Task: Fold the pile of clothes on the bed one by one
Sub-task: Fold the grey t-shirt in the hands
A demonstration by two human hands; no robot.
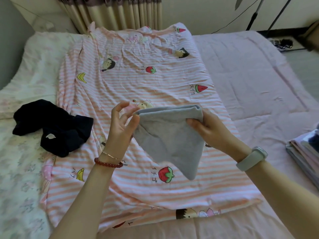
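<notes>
Over the bed (250,69): grey garment (170,135) held mid-air above the pink striped cartoon sheet (138,80).
Right hand (209,130) grips its folded top corner; left hand (120,125) pinches the other corner, remaining fingers spread. Dark garment (53,125) lies crumpled at left, folded stack (303,150) at right edge, curtains (119,12) behind.
</notes>
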